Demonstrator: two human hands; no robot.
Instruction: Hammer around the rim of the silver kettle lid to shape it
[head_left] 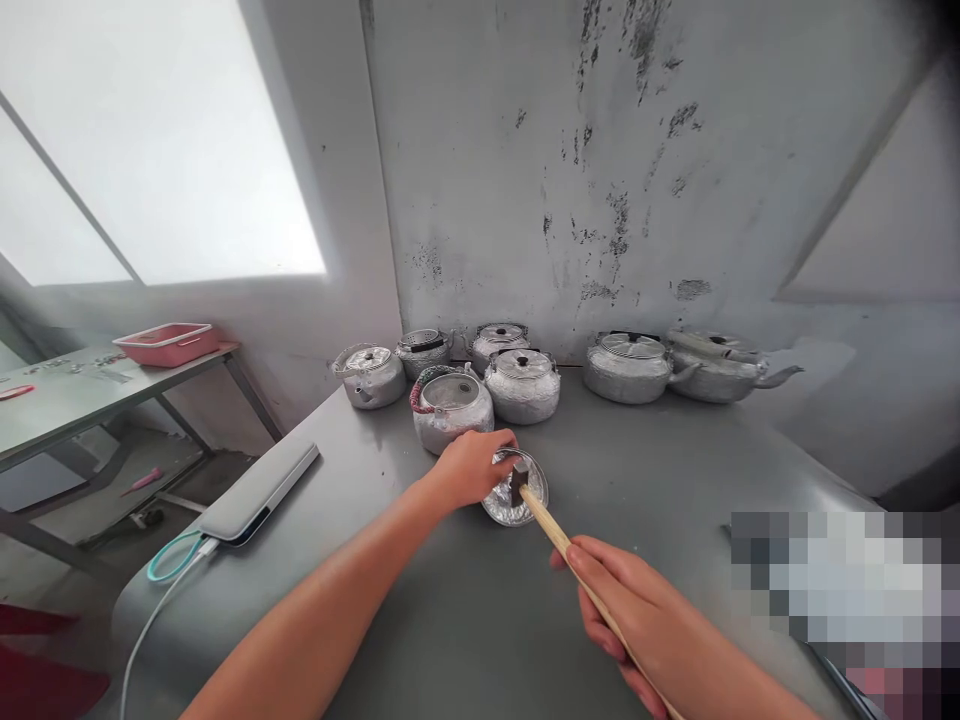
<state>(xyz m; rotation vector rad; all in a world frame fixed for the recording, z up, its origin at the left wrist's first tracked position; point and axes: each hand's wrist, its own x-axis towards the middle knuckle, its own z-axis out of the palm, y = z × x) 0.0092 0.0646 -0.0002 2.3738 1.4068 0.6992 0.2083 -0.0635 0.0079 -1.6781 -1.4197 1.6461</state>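
Note:
My left hand [471, 467] presses on the edge of a small round metal lid [517, 498] that lies on the grey table [637, 470]. My right hand [630, 610] grips the wooden handle of a small hammer [541, 517]; its dark head rests on the lid. Just behind the lid stands an open kettle [452, 406] with a red-and-white wrapped handle and no lid on it.
Several silver kettles [630, 367] line the stained back wall. A white power bank [259, 493] with a teal cable lies at the table's left edge. To the left stands another table with a pink tray [168, 343]. A blurred patch covers the lower right.

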